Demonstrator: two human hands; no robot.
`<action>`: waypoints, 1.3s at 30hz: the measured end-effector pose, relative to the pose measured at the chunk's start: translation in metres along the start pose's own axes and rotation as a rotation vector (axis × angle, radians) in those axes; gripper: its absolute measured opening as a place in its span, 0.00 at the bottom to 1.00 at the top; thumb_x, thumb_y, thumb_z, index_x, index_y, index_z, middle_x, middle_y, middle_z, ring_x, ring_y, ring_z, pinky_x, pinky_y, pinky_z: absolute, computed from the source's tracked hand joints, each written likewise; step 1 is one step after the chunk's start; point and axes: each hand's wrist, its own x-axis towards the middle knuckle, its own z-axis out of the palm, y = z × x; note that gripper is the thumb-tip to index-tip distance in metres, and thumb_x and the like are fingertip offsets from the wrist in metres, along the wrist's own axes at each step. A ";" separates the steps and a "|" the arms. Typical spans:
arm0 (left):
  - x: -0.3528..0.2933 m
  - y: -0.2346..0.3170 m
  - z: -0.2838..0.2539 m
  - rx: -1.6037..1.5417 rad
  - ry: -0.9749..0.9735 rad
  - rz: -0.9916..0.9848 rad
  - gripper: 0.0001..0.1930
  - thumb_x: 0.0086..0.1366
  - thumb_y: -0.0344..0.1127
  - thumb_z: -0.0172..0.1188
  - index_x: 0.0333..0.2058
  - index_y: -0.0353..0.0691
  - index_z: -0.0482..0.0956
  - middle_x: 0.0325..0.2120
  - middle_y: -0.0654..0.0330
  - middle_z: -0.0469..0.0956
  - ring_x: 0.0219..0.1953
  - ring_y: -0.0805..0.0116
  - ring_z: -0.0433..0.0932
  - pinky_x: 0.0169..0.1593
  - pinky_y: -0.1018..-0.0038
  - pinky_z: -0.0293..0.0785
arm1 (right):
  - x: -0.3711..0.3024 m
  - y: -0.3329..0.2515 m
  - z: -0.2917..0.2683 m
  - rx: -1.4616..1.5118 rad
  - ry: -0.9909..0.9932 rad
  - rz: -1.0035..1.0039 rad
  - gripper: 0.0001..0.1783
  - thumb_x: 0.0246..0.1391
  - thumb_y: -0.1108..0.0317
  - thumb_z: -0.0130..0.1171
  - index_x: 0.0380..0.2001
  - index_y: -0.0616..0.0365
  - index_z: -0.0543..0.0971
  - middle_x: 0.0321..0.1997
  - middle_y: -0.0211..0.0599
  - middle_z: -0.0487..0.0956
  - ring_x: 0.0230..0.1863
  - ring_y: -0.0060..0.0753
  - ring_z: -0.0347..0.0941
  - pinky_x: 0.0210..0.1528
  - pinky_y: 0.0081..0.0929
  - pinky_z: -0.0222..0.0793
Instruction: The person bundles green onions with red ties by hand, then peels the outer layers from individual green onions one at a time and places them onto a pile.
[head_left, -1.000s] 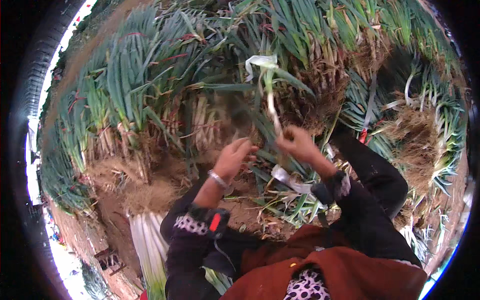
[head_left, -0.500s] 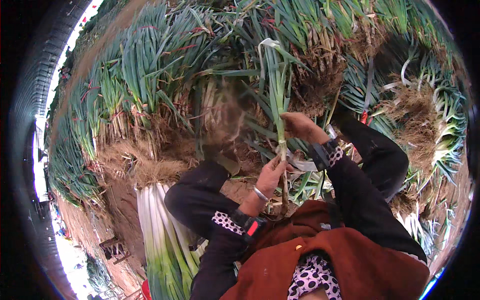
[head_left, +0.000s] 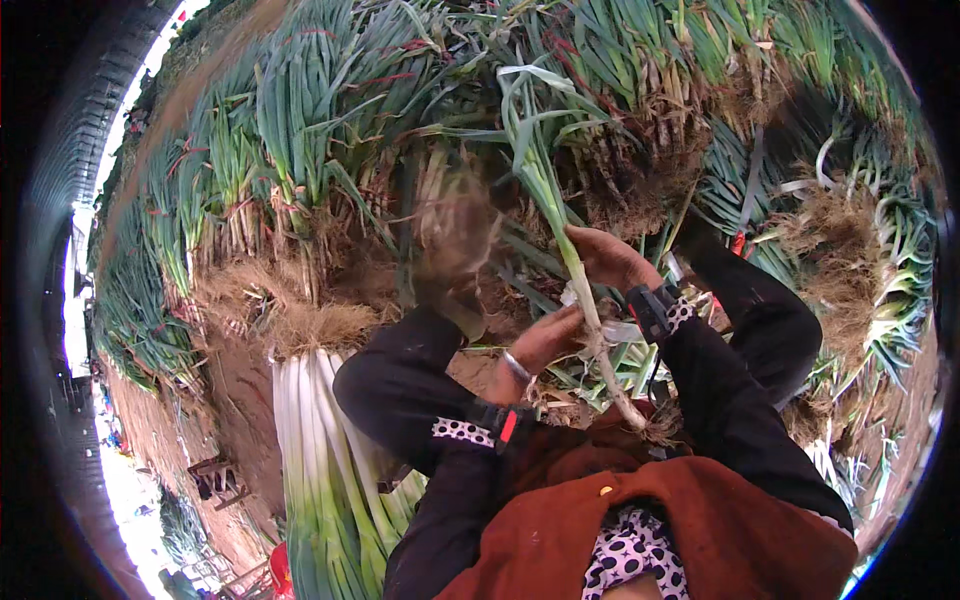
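Fingers of the right hand (head_left: 610,258) hold a slanting leek (head_left: 545,192); the left hand (head_left: 543,340) is beside it, its grip unclear.

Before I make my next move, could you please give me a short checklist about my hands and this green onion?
1. Right hand on the green onion: ok, the fingers appear to hold the upper stalk.
2. Left hand gripping too: cannot tell; it is beside the lower stalk, fingers partly hidden.
3. Stalk upright: not ok, it is tilted, leaves away from you, root end toward you.
4. Roots clear of your rust-brown garment: cannot tell; they overlap it in this view.
5. White-stalked onions laid side by side: ok, beside your left knee.
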 end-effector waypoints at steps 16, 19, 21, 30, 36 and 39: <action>0.086 0.099 -0.085 -0.505 0.384 0.447 0.13 0.66 0.36 0.41 0.41 0.37 0.72 0.33 0.58 0.76 0.35 0.65 0.75 0.37 0.68 0.73 | -0.050 -0.001 0.053 -0.704 0.224 -0.017 0.14 0.47 0.62 0.58 0.35 0.60 0.73 0.26 0.26 0.71 0.25 0.16 0.65 0.26 0.18 0.61; 0.075 0.128 -0.112 -0.553 0.358 0.520 0.11 0.67 0.37 0.42 0.40 0.38 0.69 0.28 0.60 0.73 0.27 0.70 0.71 0.28 0.72 0.70 | -0.120 0.004 0.068 -0.864 0.167 0.030 0.11 0.44 0.64 0.59 0.28 0.58 0.72 0.23 0.25 0.69 0.24 0.17 0.65 0.26 0.19 0.61; 0.067 0.138 -0.127 -0.575 0.298 0.546 0.09 0.67 0.37 0.42 0.39 0.39 0.67 0.24 0.62 0.71 0.22 0.72 0.68 0.23 0.74 0.67 | -0.178 0.004 0.074 -0.886 0.260 0.157 0.09 0.43 0.66 0.58 0.22 0.57 0.69 0.22 0.24 0.68 0.25 0.17 0.64 0.27 0.20 0.62; 0.068 0.151 -0.087 -0.559 0.426 0.633 0.15 0.65 0.48 0.43 0.33 0.41 0.65 0.23 0.62 0.68 0.19 0.72 0.62 0.19 0.78 0.58 | -0.252 0.014 0.009 -1.513 0.316 0.376 0.26 0.42 0.54 0.63 0.37 0.66 0.73 0.31 0.46 0.77 0.33 0.35 0.72 0.36 0.32 0.67; 0.062 0.147 -0.048 -0.551 0.333 0.551 0.08 0.62 0.35 0.41 0.37 0.40 0.65 0.30 0.56 0.72 0.25 0.68 0.67 0.26 0.71 0.67 | -0.085 0.012 0.085 -0.932 0.238 -0.113 0.25 0.52 0.60 0.55 0.47 0.69 0.69 0.42 0.40 0.75 0.42 0.31 0.71 0.45 0.25 0.66; 0.059 0.143 -0.046 -0.487 0.310 0.554 0.08 0.63 0.33 0.44 0.38 0.37 0.65 0.30 0.56 0.72 0.26 0.68 0.69 0.29 0.70 0.70 | -0.063 0.013 0.098 -0.817 0.145 0.091 0.26 0.54 0.58 0.54 0.50 0.66 0.68 0.46 0.39 0.73 0.45 0.29 0.69 0.47 0.25 0.65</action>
